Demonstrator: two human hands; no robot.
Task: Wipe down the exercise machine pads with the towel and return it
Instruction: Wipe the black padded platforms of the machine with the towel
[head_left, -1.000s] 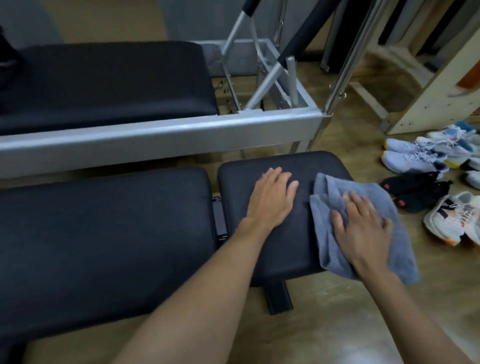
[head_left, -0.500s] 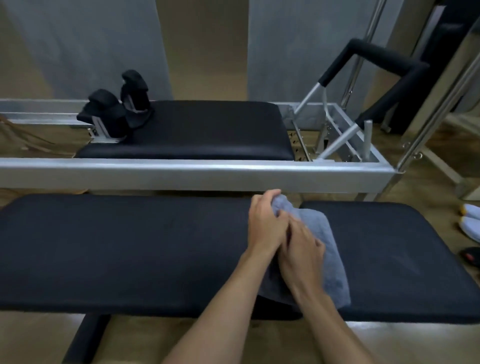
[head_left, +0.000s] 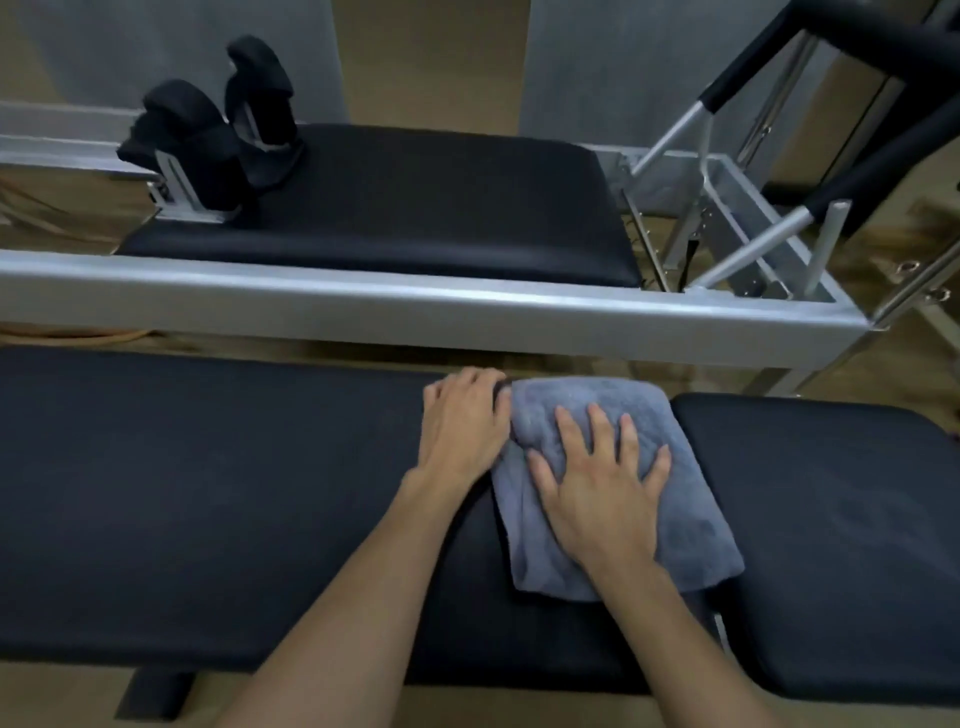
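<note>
A grey-blue towel lies folded on the right end of the long black pad, reaching toward the gap beside the short black pad. My right hand presses flat on the towel with its fingers spread. My left hand rests on the long pad just left of the towel, its fingertips curled at the pad's far edge and touching the towel's corner.
Behind the bench stands a silver-framed machine with a black carriage pad and two black shoulder rests. Padded black bars on metal struts rise at the right. Wooden floor shows below the bench.
The towel was spread flatter on the long pad's right end. My right hand opened flat on top of it, and my left hand shifted off the towel onto the pad.
</note>
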